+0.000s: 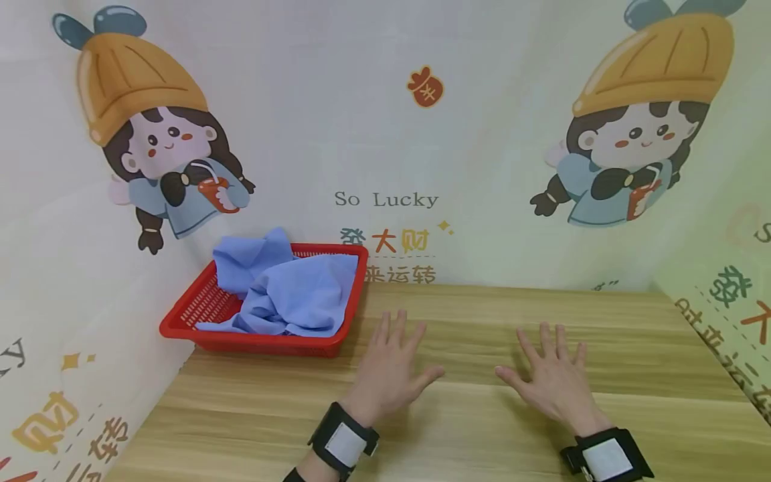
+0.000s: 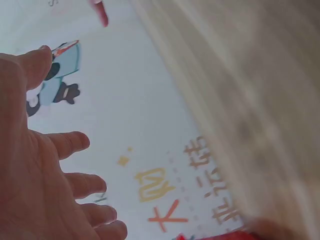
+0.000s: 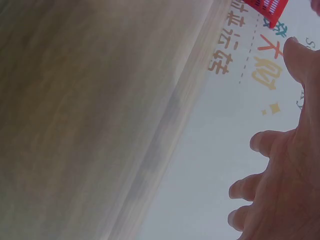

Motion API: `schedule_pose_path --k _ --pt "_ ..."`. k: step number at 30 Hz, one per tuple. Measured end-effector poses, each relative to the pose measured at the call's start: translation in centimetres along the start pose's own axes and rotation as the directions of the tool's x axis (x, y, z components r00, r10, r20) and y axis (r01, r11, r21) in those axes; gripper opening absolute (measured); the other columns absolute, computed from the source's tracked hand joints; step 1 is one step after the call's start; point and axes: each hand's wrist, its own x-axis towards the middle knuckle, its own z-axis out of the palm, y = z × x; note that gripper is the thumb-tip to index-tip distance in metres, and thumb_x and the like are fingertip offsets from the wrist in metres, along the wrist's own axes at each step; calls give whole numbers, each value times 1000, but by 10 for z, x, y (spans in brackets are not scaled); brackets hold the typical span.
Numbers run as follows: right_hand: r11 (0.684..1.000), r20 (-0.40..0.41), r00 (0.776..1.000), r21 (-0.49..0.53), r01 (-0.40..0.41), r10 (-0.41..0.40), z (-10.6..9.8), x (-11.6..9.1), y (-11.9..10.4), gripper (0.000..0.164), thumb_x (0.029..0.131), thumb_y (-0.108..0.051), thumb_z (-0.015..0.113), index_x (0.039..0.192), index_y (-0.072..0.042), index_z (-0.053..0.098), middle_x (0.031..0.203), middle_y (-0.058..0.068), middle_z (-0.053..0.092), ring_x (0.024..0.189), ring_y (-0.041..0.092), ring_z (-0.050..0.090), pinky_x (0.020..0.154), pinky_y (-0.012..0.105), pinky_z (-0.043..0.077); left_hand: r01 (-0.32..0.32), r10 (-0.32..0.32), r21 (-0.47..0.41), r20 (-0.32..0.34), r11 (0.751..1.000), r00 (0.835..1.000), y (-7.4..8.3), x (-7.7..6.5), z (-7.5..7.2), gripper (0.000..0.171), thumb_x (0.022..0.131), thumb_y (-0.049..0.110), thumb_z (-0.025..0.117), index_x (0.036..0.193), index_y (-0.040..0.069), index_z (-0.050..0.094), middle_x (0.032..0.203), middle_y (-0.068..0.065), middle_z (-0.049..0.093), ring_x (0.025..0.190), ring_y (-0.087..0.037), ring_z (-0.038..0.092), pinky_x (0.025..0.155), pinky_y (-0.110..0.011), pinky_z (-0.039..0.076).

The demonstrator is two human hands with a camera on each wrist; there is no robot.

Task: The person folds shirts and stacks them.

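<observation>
Left hand and right hand spread empty over the worktop, seemingly just poised, and grasping the blue cloth in the red basket would need a leftward reach.

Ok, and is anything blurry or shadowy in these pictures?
Head view: fairly even light, red basket and blue cloth clear, soft shadows on the table near the left hand and right hand; left wrist view: tabletop blurred, orange lettering readable; right wrist view: tabletop blurred, darker toward the upper left.
</observation>
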Motion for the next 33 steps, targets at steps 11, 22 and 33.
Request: schedule_pose_path --k 11,22,33 --pt "1000 -13 1000 16 1 0 -2 0 2 88 91 -68 49 154 -7 34 158 37 16 146 60 10 109 81 3 82 -84 -88 -17 993 996 -87 33 -87 77 96 61 48 153 9 38 161 -24 27 151 -47 19 120 -62 21" --pt "1000 -11 1000 -10 -10 9 -7 -4 11 88 91 -69 49 153 -8 35 158 37 18 145 61 11 108 82 3 327 -328 59 320 943 889 -187 45 -116 98 90 70 48 157 3 21 157 -38 13 142 -64 12 108 -77 23" --pt "1000 -28 1000 -29 4 -5 -9 -2 8 87 91 -68 49 154 -9 35 158 35 20 147 59 11 109 81 5 489 -460 136 615 862 640 -213 48 -107 128 73 68 73 158 3 2 155 -37 13 140 -54 20 115 -67 22"
